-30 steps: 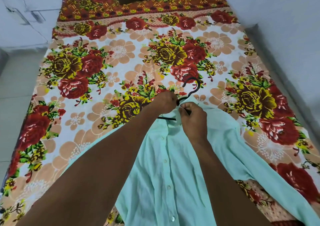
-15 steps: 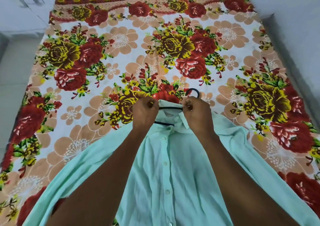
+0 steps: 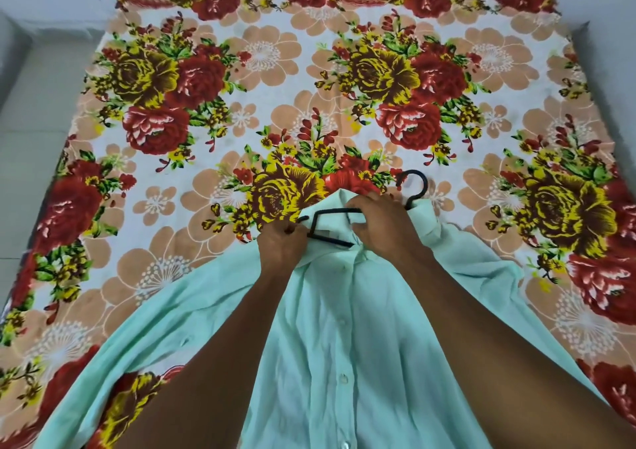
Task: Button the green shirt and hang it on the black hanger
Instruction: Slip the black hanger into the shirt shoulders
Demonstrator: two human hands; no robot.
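Since the earlier frame, black hanger [image 3: 332, 223] sits further exposed at collar of green shirt [image 3: 344, 362], hook far right. Left hand [image 3: 282, 247] pinches collar and hanger end; right hand [image 3: 380, 228] grips collar. Floral bedsheet [image 3: 275, 70] beneath.

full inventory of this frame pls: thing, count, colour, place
shirt: 1, pale green, flat on the bedsheet at bottom centre, front up, sleeves spread to both sides
buttons: at least three show, whitish, down the shirt's front placket
hanger: 1, black, at the shirt's collar, hook poking out past it to the right
bedsheet: 1, white with red, yellow and peach flowers, covers the bed
floor: pale grey, left of the bed
left hand: 1, at the collar, pinching the hanger's left end
right hand: 1, at the collar, closed on shirt and hanger
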